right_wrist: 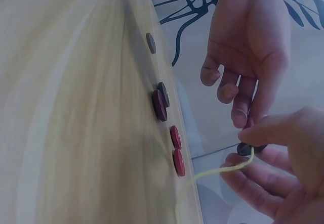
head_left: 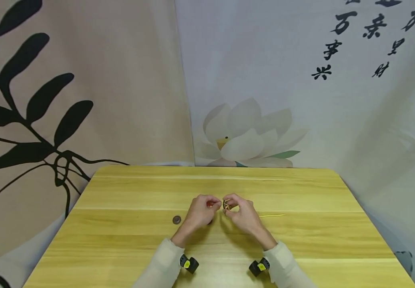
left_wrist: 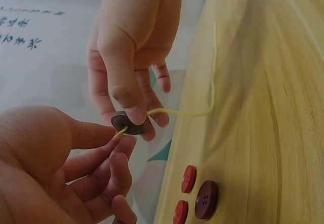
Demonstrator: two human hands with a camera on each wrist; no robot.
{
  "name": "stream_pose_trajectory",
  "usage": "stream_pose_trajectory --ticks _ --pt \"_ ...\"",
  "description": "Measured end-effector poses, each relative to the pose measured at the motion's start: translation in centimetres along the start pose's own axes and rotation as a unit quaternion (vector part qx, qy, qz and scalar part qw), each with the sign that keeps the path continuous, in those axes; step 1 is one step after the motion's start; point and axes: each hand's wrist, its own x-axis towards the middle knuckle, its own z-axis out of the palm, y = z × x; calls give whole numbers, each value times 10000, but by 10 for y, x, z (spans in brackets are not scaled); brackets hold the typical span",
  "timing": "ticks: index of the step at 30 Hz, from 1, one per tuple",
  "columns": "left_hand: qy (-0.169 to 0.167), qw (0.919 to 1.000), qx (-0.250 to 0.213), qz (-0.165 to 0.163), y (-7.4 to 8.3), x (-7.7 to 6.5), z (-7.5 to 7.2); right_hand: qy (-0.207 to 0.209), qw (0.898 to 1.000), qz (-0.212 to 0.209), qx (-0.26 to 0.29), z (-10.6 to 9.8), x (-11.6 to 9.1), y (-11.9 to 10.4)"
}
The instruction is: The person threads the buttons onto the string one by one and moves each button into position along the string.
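Observation:
My right hand (head_left: pixel 243 214) pinches a dark button (left_wrist: pixel 120 120) between thumb and fingers, above the table. A yellow string (left_wrist: pixel 213 77) passes through the button. Its short end shows on the near side in the left wrist view, where the thumb and forefinger of my left hand (left_wrist: pixel 45 158) pinch it right by the button. From the other side of the button the long part of the string (right_wrist: pixel 217 170) trails past the right fingers toward the tabletop. Both hands are close together, and fingers partly cover the button.
On the wooden table (head_left: pixel 121 240) lie two red buttons (left_wrist: pixel 188 179), a maroon button (left_wrist: pixel 206 199) and a dark button (right_wrist: pixel 163 94) beside it. Another brown button (head_left: pixel 176 220) lies apart, left of my left hand. Printed cloth (head_left: pixel 139 80) hangs behind the table.

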Motion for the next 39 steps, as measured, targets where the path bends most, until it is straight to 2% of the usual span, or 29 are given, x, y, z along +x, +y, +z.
stream_pose_trajectory --ticks 6,18,26,33,39 --pt "76 10000 14 55 0 0 3 -40 10000 39 -10 0 -1 1" --pt "292 9995 90 -38 -1 2 9 -85 9999 71 13 0 -2 2" --pt "379 9993 55 40 -2 2 7 -89 9999 98 77 -2 -2 1" --pt "361 9993 -8 132 -1 2 6 -134 9997 141 132 -5 -2 0" --pt "339 9994 -84 33 -1 1 5 -128 9997 170 125 -6 -2 -2"
